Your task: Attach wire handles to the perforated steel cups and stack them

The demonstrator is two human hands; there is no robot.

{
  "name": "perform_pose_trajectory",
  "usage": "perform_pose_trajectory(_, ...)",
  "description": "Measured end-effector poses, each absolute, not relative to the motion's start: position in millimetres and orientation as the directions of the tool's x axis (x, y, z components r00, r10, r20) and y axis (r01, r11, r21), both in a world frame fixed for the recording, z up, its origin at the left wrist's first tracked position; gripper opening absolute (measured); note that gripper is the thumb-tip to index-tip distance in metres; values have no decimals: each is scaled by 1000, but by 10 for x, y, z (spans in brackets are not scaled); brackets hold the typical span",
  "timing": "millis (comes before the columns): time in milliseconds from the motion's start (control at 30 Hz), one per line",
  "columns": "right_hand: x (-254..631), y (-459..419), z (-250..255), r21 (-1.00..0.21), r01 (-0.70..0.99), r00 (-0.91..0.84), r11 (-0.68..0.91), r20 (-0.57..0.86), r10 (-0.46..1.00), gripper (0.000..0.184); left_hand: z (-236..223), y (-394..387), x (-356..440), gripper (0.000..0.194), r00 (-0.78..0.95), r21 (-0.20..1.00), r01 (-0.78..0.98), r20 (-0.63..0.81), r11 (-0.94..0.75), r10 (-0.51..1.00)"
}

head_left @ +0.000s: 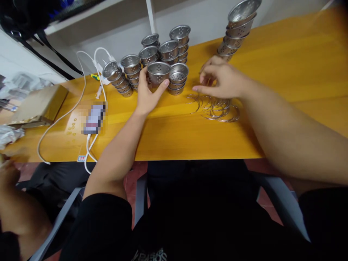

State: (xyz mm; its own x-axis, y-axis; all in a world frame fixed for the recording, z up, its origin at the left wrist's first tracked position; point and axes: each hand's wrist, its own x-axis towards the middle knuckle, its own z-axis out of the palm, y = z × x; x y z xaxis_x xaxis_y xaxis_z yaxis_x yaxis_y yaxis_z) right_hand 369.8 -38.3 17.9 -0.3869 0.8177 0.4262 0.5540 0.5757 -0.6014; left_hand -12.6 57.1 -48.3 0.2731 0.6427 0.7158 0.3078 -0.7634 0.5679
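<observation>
Clearly the left hand (146, 95) grips one perforated metal cup (158, 73) upright, lifted off the stacked cups (152, 58) at twelve o'clock — the right hand (221, 79), fingers pinching, picks among wire rings (216, 108) on the tabletop (285, 83) at three o'clock.

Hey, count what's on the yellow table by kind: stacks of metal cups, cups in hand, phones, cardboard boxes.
Cup stacks: 8
Cup held in left hand: 1
Phone: 1
Cardboard box: 1
Total: 11
The wire rings under the right hand overlap too much to count.
</observation>
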Motion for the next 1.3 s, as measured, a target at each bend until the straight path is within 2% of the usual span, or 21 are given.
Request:
perform_pose_trajectory(67, 3805, -304, 117, -573, 592, -492, 567, 300, 817, 93, -537, 630, -133, 112, 246, 650, 252, 674, -717, 697)
perform_pose_trajectory(133, 3850, -259, 53, -574, 604, -519, 553, 244, 820, 97, -531, 629, -137, 116, 239, 715, 223, 619, -662, 748)
perform_pose_trajectory(300, 3657, -277, -98, -620, 557, -350, 553, 428, 833, 110, -414, 417, -62, 107, 272, 855, 163, 440, -492, 855)
perform_pose_trajectory(433, 3390, -350, -174, -705, 414, -400, 576, 427, 811, 141, -328, 205, 58, 107, 304, 956, 40, 264, -290, 915)
perform_pose_trajectory(533, 3313, -368, -187, -741, 344, -401, 577, 440, 804, 141, -253, 120, 87, 108, 348, 979, 18, 186, -205, 919)
perform_pose_trajectory(600, 3324, -359, -191, -762, 342, -374, 550, 427, 823, 142, -214, 124, 64, 107, 308, 974, 45, 199, -223, 930)
perform_pose_trajectory(700, 3356, -349, -198, -786, 336, -379, 519, 391, 838, 150, -198, 201, 0, 106, 229, 915, 142, 341, -378, 912)
perform_pose_trajectory(833, 3329, -376, -190, -760, 336, -415, 556, 410, 812, 140, -220, 268, -9, 106, 270, 804, 185, 511, -564, 816)
perform_pose_trajectory(933, 3286, -403, -164, -737, 347, -415, 580, 433, 800, 132, -255, 239, 82, 122, 341, 768, 188, 534, -612, 774)
perform_pose_trajectory(1000, 3263, -435, -122, -718, 360, -403, 595, 456, 794, 136, -282, 203, 159, 126, 372, 755, 185, 538, -629, 756)
perform_pose_trajectory(1100, 3229, -531, -3, -697, 383, -372, 606, 484, 792, 139, -310, 155, 247, 123, 406, 760, 184, 519, -624, 752)
perform_pose_trajectory(1300, 3148, -701, 202, -661, 423, -333, 620, 523, 785, 112, -323, 114, 291, 113, 451, 768, 156, 504, -621, 737)
